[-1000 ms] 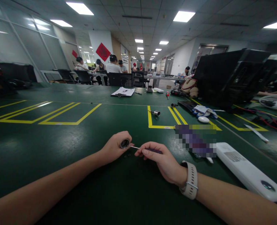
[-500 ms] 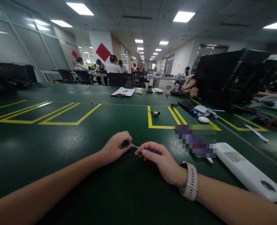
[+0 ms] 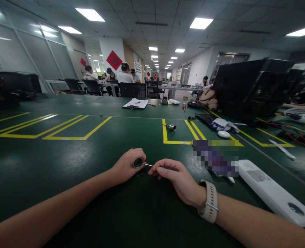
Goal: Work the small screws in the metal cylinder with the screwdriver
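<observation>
My left hand (image 3: 128, 165) is wrapped round a round metal part (image 3: 138, 163) with a dark hollow end facing me. In my right hand (image 3: 169, 174) is a screwdriver (image 3: 148, 165) with a dark handle; its thin shaft points left and meets the side of the metal part. Two tiny dark pieces (image 3: 142, 174) lie on the green table (image 3: 95, 193) just below my left hand. Beyond my hands, another metal part (image 3: 172, 127) rests inside a yellow tape outline.
At the right lie a long white device (image 3: 276, 193), a glove (image 3: 224, 124) and a white oval object (image 3: 224, 134). Farther back are a clipboard (image 3: 135, 103), a red screwdriver (image 3: 184, 107) and a large black case (image 3: 250, 89). People sit at distant tables.
The view has tipped slightly, so the table and both hands sit a little lower in the picture. Both hands keep their holds, with the screwdriver still at the metal part.
</observation>
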`<state>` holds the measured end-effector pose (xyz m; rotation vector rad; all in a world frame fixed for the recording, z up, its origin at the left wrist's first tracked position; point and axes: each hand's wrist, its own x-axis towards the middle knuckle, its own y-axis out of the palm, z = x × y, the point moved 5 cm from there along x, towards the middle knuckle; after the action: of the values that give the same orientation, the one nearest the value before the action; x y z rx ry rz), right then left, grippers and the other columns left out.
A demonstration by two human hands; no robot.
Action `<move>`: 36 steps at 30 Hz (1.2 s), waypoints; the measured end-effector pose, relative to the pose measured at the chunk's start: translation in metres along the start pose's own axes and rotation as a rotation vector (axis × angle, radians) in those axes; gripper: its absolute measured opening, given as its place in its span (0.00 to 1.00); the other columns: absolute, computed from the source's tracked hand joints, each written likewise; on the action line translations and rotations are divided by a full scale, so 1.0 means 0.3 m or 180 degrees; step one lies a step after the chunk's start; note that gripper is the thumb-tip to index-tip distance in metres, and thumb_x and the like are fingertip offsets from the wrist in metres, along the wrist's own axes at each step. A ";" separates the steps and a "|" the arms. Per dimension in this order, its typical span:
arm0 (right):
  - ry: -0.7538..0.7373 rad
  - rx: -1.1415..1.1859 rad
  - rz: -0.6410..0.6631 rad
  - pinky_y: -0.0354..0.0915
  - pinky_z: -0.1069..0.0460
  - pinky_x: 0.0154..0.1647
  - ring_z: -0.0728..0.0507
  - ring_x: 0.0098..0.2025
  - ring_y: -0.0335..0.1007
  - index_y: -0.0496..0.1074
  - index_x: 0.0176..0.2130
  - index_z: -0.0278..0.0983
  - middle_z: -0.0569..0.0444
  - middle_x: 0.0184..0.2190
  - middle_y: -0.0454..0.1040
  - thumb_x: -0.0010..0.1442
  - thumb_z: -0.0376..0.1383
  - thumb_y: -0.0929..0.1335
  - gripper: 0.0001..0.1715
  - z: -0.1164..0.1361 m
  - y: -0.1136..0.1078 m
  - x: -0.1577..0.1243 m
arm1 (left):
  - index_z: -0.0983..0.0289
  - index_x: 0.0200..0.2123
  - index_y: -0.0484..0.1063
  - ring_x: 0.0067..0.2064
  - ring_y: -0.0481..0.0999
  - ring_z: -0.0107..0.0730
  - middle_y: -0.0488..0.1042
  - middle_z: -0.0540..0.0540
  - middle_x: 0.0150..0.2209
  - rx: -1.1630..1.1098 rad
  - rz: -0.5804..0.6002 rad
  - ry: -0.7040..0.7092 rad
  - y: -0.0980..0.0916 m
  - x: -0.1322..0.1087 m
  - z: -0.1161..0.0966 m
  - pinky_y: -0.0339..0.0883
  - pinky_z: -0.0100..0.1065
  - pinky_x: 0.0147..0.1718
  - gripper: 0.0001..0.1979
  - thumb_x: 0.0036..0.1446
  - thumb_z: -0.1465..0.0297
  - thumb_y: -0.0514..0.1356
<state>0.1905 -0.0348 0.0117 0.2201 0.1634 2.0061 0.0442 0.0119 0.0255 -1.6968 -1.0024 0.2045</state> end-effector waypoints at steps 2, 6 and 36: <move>0.0025 0.0044 -0.0033 0.58 0.50 0.38 0.46 0.38 0.66 0.74 0.33 0.35 0.51 0.35 0.75 0.54 0.34 0.66 0.07 0.001 0.001 0.000 | 0.64 0.24 0.60 0.29 0.63 0.28 0.63 0.48 0.26 -0.0027 -0.0039 -0.0043 0.001 0.000 0.007 0.56 0.30 0.29 0.07 0.53 0.71 0.55; 0.0045 0.0032 -0.0066 0.58 0.50 0.38 0.46 0.38 0.66 0.74 0.33 0.35 0.51 0.35 0.75 0.54 0.34 0.66 0.07 0.001 0.004 -0.002 | 0.63 0.24 0.59 0.29 0.62 0.27 0.62 0.48 0.26 -0.0069 -0.0082 -0.0100 0.000 -0.002 0.015 0.56 0.30 0.28 0.08 0.53 0.70 0.55; -0.0035 -0.0151 0.0038 0.59 0.51 0.39 0.46 0.38 0.66 0.74 0.35 0.36 0.52 0.37 0.75 0.55 0.35 0.67 0.08 0.004 0.010 -0.003 | 0.64 0.24 0.61 0.30 0.64 0.27 0.64 0.48 0.26 -0.0030 0.0063 0.0052 -0.001 -0.004 -0.009 0.57 0.31 0.31 0.07 0.53 0.72 0.55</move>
<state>0.1886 -0.0371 0.0134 0.2024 0.1076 2.0178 0.0448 0.0092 0.0264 -1.7149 -0.9762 0.1989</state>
